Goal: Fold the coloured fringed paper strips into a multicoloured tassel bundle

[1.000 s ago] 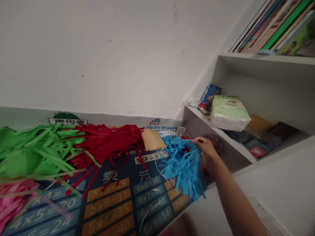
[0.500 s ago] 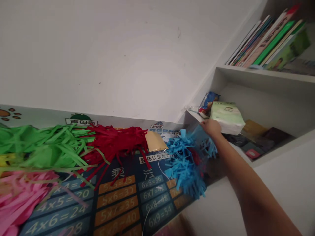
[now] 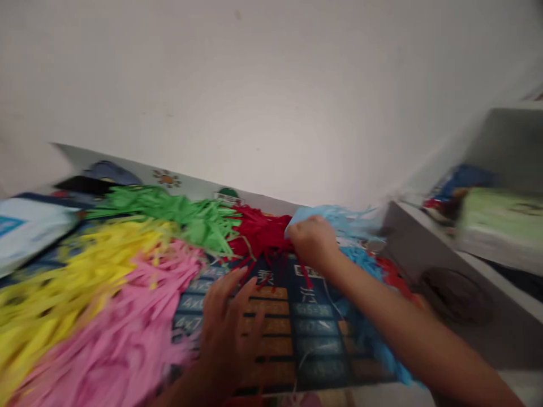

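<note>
My right hand [image 3: 314, 240] is closed around the flat end of a light-blue fringed paper [image 3: 335, 217], whose cut strips trail off to the right. Nearer to me, my left hand [image 3: 227, 322] hovers with spread fingers over a dark printed times-table mat [image 3: 271, 322] and appears to hold nothing. Just left of the right hand is a heap of red paper strips [image 3: 261, 229]. Fringed blue paper [image 3: 365, 265] lies under and beyond the right forearm. A pink paper pile [image 3: 123, 339] spreads to the left of my left hand.
Yellow strips [image 3: 85, 271] and green strips [image 3: 169, 212] cover the left and back. A white-and-blue package [image 3: 29, 229] sits at the far left. Along the back runs a white wall [image 3: 254, 102]. On the right, a shelf unit [image 3: 479, 282] holds a pale green pack [image 3: 504, 223].
My right hand has moved left from beside the shelf, bringing the light-blue fringed paper over the mat. My left hand has come into view. The camera has turned left.
</note>
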A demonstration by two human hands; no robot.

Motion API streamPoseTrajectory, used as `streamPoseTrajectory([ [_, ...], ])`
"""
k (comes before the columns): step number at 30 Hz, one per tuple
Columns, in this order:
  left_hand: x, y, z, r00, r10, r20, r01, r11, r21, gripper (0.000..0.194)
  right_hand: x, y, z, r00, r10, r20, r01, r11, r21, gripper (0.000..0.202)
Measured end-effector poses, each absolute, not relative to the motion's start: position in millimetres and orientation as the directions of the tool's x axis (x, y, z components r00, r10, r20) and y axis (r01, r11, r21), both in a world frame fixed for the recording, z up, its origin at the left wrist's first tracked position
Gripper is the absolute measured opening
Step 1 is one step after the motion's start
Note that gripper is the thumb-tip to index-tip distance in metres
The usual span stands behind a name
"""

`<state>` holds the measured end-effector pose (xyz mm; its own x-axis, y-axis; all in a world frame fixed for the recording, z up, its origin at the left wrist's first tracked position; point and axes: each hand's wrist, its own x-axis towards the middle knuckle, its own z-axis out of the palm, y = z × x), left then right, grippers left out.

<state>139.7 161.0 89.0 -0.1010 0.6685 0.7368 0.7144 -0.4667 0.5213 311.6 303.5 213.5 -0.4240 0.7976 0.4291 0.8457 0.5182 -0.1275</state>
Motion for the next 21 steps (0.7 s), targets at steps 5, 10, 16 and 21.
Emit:
streamPoseTrajectory([
  [5, 121.0, 181.9, 92.0, -0.031, 0.652, 0.758, 0.882, -0.339, 0.327, 0.048, 265.2, 214.7, 139.9, -0.825, 0.379, 0.419, 0.459, 0.882, 0.105, 0.027],
  [10, 73.4, 166.8, 58.4, 0.069, 0.774, 0.629, 0.929, -0.280, 0.243, 0.048, 315.1, 193.2, 72.4, -0.770, 0.361, 0.526, 0.448, 0.893, 0.042, 0.037],
  [16, 102.9, 151.1, 49.6, 0.357, 0.790, 0.498, 0.887, -0.454, 0.085, 0.046, 321.5, 178.2, 26.3, -0.648, 0.508, 0.568, 0.587, 0.808, -0.052, 0.030],
  [21, 121.9, 181.2, 47.5, 0.469, 0.717, 0.515, 0.788, -0.603, 0.121, 0.034, 329.4, 193.6, 33.9, -0.515, 0.529, 0.674, 0.678, 0.733, -0.056, 0.029],
])
